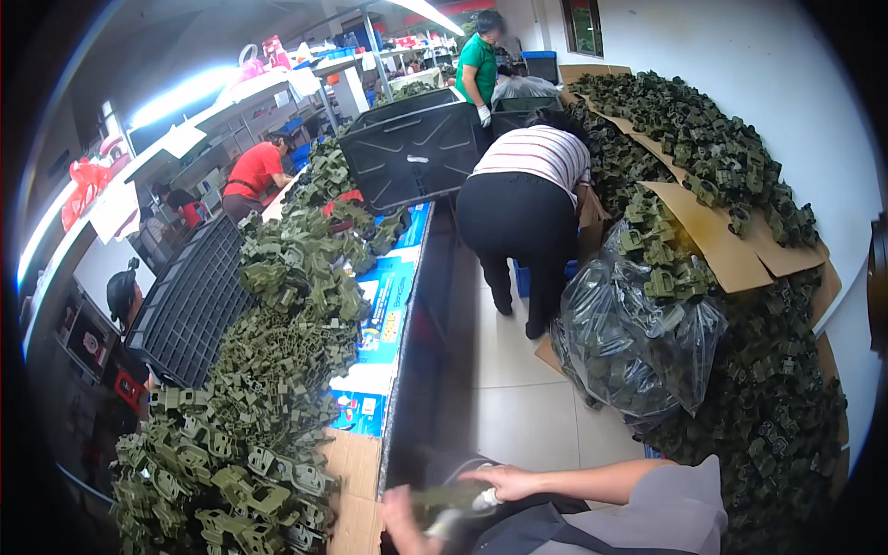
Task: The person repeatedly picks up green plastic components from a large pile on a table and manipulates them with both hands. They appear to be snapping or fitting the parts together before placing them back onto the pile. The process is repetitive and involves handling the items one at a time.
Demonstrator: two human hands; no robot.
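Both my hands are low in the picture, at the table's near corner. My left hand point(404, 520) is blurred and grips the left end of an olive-green plastic part point(442, 498). My right hand point(511, 481) reaches in from the right, its fingers closed over the same part's other end. A small white piece point(485, 500) shows just under its fingers; I cannot tell what it is. A big heap of the same green parts point(259, 398) lies on the table right beside my left hand.
Black crates point(190, 305) point(412, 153) stand by the heap. A clear bag of parts point(629, 342) and a cardboard-layered pile point(721, 157) line the right wall. A person in a striped top point(523, 203) bends over in the aisle. Others in green point(478, 69) and red point(254, 171) work farther off.
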